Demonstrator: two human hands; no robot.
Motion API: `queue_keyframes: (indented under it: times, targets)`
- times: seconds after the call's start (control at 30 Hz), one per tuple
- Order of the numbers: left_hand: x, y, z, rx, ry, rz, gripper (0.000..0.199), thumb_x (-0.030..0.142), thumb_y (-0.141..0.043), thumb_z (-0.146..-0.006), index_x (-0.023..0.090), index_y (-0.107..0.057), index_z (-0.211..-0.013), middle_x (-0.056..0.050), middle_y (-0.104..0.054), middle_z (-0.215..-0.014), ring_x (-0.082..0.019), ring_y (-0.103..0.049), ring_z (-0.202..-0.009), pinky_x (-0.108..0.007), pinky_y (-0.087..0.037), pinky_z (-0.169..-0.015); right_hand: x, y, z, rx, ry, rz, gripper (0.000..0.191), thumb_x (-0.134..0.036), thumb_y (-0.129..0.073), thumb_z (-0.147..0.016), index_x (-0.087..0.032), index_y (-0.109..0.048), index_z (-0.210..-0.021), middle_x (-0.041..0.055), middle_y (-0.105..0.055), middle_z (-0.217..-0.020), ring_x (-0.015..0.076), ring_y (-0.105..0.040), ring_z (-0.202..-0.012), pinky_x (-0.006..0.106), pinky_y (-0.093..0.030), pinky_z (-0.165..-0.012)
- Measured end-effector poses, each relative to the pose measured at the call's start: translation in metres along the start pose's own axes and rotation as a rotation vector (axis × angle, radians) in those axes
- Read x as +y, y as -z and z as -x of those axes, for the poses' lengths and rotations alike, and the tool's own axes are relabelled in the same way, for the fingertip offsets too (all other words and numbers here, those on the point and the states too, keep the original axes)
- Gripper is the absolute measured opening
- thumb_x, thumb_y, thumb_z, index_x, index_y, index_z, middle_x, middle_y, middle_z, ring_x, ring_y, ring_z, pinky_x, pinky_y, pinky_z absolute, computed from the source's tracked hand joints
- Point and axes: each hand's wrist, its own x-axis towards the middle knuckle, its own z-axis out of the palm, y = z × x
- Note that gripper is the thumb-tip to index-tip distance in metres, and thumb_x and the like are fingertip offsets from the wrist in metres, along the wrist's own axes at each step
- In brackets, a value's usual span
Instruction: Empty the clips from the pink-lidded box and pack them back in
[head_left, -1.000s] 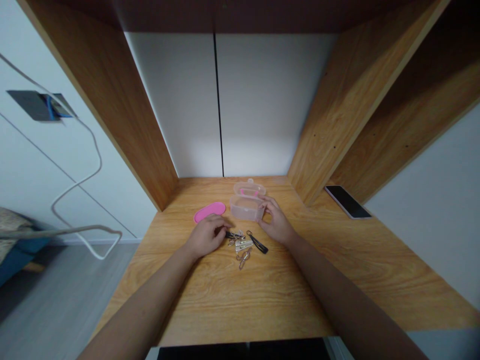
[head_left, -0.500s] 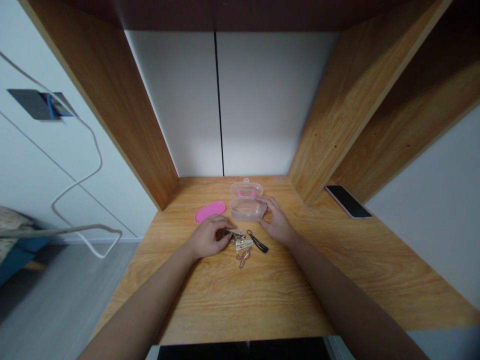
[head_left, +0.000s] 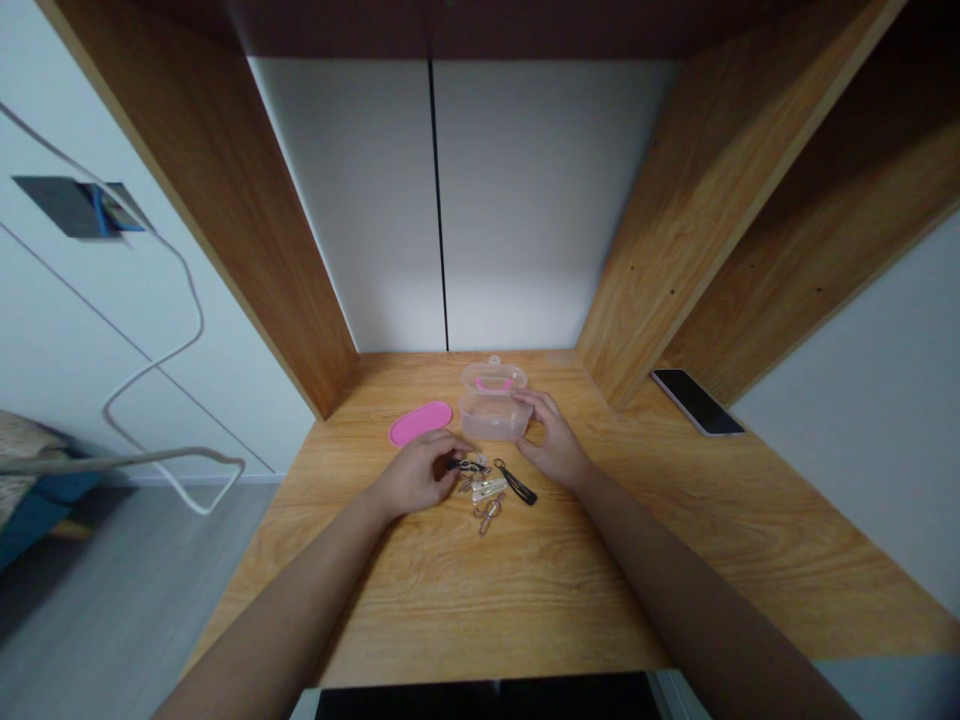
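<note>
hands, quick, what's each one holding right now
Left hand: curled at the small metal clips, cannot tell if holding one.
Right hand: open, fingers against the clear plastic box.

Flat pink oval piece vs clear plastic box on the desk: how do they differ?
The flat pink oval piece is opaque, while the clear plastic box is see-through. The pink piece lies low and flat; the box stands taller and looks hollow. The right hand touches the box, but no hand touches the pink piece. Both have rounded outlines and rest on the wooden desk.
</note>
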Motion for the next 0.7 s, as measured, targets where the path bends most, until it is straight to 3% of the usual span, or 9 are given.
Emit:
queue_keyframes:
  times: [0.2,0.5,0.7]
  targets:
    - [-0.002,-0.002,0.000,0.065,0.035,0.031,0.040,0.005,-0.054,-0.078,0.021,-0.069,-0.112,-0.005,-0.068,-0.092,-0.016,-0.064,-0.081,-0.028,-0.053,-0.074,0.003,0.000,0.000,0.006,-0.032,0.007,0.057,-0.015,-0.067,-0.080,-0.029,-0.056,-0.135,0.0093,-0.050,-0.140,0.0274,-0.047,-0.136,0.052,-0.042,-0.115]
    - [-0.009,0.000,0.000,0.272,0.043,0.019,0.032,0.012,-0.057,-0.085,0.021,-0.066,-0.115,-0.006,-0.070,-0.096,-0.019,-0.066,-0.091,-0.035,-0.054,-0.088,0.004,0.000,0.001,0.045,-0.055,0.021,0.053,-0.022,-0.067,-0.085,-0.029,-0.055,-0.136,0.0094,-0.050,-0.142,0.0268,-0.048,-0.136,0.050,-0.045,-0.113]
    - [-0.010,0.002,-0.001,0.383,0.105,0.069,0.025,0.018,-0.053,-0.094,0.021,-0.066,-0.115,-0.008,-0.069,-0.106,-0.018,-0.067,-0.098,-0.033,-0.058,-0.088,-0.001,0.004,-0.002,0.095,-0.117,0.127,0.057,-0.029,-0.071,-0.083,-0.029,-0.054,-0.138,0.0101,-0.053,-0.136,0.0288,-0.052,-0.129,0.050,-0.048,-0.108]
